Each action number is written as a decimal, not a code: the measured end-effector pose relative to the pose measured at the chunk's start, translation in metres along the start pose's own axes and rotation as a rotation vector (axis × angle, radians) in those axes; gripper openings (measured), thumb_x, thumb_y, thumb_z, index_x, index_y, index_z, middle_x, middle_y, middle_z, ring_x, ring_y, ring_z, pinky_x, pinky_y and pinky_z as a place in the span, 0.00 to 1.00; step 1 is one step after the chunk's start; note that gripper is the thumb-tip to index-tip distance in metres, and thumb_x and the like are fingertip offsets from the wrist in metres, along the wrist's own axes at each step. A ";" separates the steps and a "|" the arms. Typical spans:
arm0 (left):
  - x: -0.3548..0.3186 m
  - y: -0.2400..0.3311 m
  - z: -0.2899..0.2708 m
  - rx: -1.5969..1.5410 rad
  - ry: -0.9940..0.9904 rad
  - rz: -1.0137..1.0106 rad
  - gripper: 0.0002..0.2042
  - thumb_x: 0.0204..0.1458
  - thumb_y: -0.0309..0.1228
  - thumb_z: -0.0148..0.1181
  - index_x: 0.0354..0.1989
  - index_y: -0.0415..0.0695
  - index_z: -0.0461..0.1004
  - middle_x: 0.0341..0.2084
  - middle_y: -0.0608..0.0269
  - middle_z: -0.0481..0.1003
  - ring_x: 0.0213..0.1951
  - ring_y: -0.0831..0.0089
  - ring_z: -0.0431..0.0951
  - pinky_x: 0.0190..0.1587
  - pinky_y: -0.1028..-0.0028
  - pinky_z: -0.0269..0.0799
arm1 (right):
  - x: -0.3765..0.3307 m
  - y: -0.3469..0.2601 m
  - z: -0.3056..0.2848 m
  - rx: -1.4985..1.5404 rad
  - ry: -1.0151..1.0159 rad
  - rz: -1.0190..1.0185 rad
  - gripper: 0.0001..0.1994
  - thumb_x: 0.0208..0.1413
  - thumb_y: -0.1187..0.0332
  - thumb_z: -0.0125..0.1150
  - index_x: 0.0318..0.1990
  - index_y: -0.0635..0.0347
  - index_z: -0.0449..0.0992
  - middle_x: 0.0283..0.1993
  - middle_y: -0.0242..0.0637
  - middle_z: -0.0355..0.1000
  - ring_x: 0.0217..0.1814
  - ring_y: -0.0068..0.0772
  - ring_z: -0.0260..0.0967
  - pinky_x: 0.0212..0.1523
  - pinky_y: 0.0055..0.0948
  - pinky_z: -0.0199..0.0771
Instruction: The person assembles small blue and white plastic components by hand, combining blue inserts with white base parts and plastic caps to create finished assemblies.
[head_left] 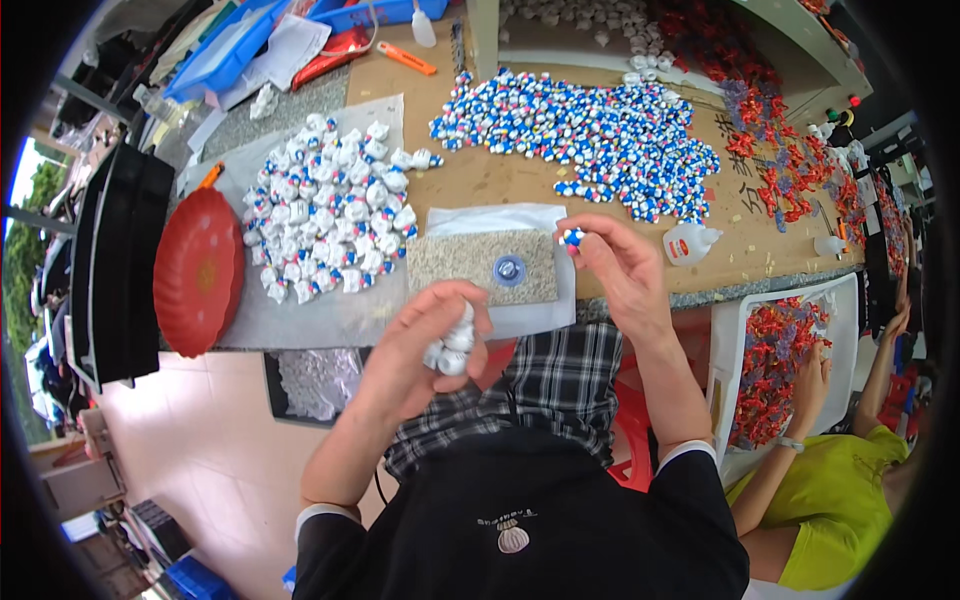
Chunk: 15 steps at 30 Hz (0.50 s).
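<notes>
Head view: the left hand (pixel 425 335) is curled shut around a small white figure (pixel 455 345), held above the lap just in front of the table edge. The right hand (pixel 620 265) is raised beside it, a little apart, its fingertips pinched on a tiny blue-and-white piece (pixel 572 238). Between and behind the two hands a speckled pad (pixel 450 262) lies on the table (pixel 480 180), with a blue disc (pixel 509 269) on it and a clear bag (pixel 490 218) tucked under its far side. Left of the pad, a heap of white figures (pixel 325 215) rests on a grey sheet (pixel 310 320); beside that sits a red plate (pixel 198 270). Farther back, a broad pile of blue-and-white pieces (pixel 590 135) spreads over the tabletop, and a small white bottle (pixel 690 243) lies near the right hand. At the right edge, another person in yellow-green has a hand (pixel 812 385) in a tray of red pieces (pixel 770 360).
</notes>
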<state>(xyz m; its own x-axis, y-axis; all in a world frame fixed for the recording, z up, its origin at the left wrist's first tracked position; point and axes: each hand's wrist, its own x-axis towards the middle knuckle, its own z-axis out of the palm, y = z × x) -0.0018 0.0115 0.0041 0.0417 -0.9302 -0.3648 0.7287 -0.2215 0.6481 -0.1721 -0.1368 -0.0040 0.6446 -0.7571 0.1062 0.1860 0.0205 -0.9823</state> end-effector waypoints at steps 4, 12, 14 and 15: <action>-0.005 -0.041 0.006 0.003 0.037 -0.010 0.10 0.57 0.33 0.49 0.45 0.45 0.67 0.29 0.66 0.69 0.23 0.84 0.70 0.14 0.87 0.49 | -0.036 0.007 0.015 0.152 -0.002 0.177 0.10 0.58 0.71 0.50 0.44 0.66 0.72 0.39 0.31 0.70 0.40 0.18 0.64 0.42 0.19 0.63; 0.006 -0.071 -0.001 0.131 0.071 0.102 0.08 0.55 0.33 0.54 0.39 0.45 0.66 0.27 0.65 0.71 0.21 0.83 0.68 0.14 0.88 0.49 | -0.056 0.014 0.035 -0.257 0.007 0.063 0.08 0.52 0.75 0.56 0.40 0.65 0.75 0.33 0.35 0.72 0.35 0.24 0.69 0.37 0.22 0.67; 0.003 -0.072 -0.004 0.244 0.085 0.092 0.11 0.56 0.35 0.51 0.43 0.44 0.67 0.28 0.69 0.68 0.23 0.86 0.68 0.16 0.87 0.53 | -0.051 0.011 0.030 -0.541 -0.106 -0.111 0.09 0.48 0.77 0.58 0.38 0.63 0.77 0.32 0.39 0.73 0.32 0.31 0.70 0.33 0.25 0.68; 0.002 -0.068 -0.003 0.240 0.083 0.091 0.11 0.56 0.35 0.51 0.43 0.44 0.67 0.28 0.69 0.68 0.23 0.86 0.68 0.16 0.87 0.53 | -0.047 0.009 0.029 -0.545 -0.106 -0.109 0.09 0.48 0.77 0.58 0.38 0.63 0.77 0.32 0.39 0.73 0.32 0.31 0.70 0.33 0.25 0.68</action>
<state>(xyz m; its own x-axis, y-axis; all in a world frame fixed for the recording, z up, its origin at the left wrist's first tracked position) -0.0497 0.0260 -0.0426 0.1624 -0.9243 -0.3454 0.5371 -0.2108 0.8168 -0.1792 -0.0821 -0.0129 0.7194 -0.6656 0.1984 -0.1359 -0.4151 -0.8996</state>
